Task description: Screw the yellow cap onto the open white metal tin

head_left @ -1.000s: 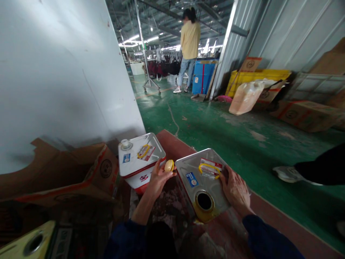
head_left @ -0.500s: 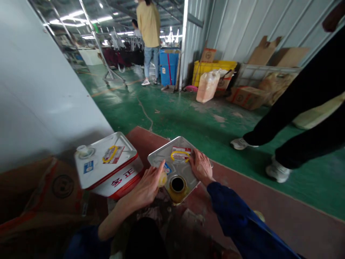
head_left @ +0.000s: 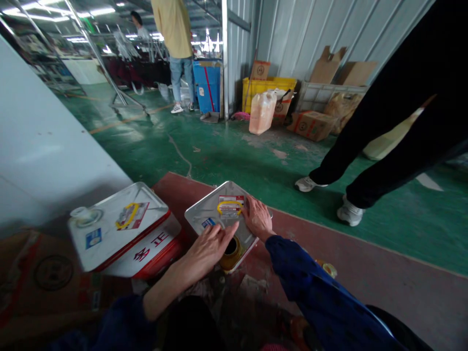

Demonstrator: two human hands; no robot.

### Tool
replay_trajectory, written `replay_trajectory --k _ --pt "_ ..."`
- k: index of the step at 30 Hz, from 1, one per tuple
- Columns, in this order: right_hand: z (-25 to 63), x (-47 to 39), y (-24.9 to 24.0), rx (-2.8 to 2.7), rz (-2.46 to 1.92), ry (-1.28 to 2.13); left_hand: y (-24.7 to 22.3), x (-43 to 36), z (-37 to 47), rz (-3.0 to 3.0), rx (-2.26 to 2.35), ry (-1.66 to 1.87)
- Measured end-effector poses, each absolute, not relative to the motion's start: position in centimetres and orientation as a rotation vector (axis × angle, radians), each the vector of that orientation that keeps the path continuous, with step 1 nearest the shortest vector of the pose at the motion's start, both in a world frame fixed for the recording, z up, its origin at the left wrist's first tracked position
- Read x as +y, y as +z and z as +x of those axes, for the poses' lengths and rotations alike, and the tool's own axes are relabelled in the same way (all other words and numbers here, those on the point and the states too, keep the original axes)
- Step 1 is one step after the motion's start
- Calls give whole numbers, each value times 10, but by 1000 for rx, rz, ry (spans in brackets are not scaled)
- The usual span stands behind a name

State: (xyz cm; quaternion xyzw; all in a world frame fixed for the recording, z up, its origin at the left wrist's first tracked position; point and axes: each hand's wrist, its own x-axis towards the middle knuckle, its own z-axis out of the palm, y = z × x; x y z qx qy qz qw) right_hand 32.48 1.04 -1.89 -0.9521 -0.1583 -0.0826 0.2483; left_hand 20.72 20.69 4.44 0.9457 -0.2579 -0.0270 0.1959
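Note:
A square metal can [head_left: 199,210] stands before me, with a yellow handle [head_left: 219,209] and a label on its top. Its round dark opening [head_left: 231,247] is near the closest corner, in a yellow-stained neck. My left hand [head_left: 210,243] hovers at the opening and covers its left side; one finger stretches right and the others look curled, so what they hold is hidden beneath. Flat on the can's right edge lies my right hand [head_left: 259,218], fingers resting beside the handle. Left of it stands a second can [head_left: 106,248] with a white plastic spout [head_left: 82,214].
A cardboard box [head_left: 51,278] sits at lower left beside a pale panel [head_left: 47,141]. A small yellowish round piece [head_left: 329,270] lies right of my right sleeve. Somebody in black trousers [head_left: 351,161] stands at right. A pinkish jug [head_left: 262,113] and a yellow crate [head_left: 270,84] are by the wall.
My left hand has moved right, over the can's opening. The yellowish cap-like piece beside it earlier is no longer visible. My right hand stays on the can. The view has turned slightly right.

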Motion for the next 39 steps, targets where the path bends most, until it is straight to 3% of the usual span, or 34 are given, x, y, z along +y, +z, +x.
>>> replay_trajectory --k 4,13,24,39 --pt "324 9 -19 -432 -2586 -209 43 213 217 2400 -800 -187" --pt "324 6 -17 -413 -2583 -208 31 223 229 2092 -476 -269" --pt "323 5 -10 -393 -2575 -169 30 211 224 2294 -548 -144" --pt "327 2 -19 -396 -2556 -224 -11 197 206 2323 -455 21"
